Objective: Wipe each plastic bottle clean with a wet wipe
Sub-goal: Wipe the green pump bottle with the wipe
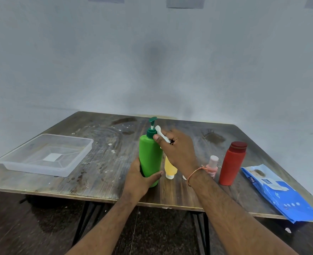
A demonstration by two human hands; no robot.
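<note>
On the wooden table [100,173] my left hand [139,178] is gripping the upright green pump bottle [150,157] low, while my right hand [177,150] is pinching the wet wipe [161,134] against its collar.

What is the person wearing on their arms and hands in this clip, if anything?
Both forearms are bare, with no sleeves in view and no gloves. The right hand has a thin orange thread bracelet round the wrist. The left hand shows nothing worn.
</note>
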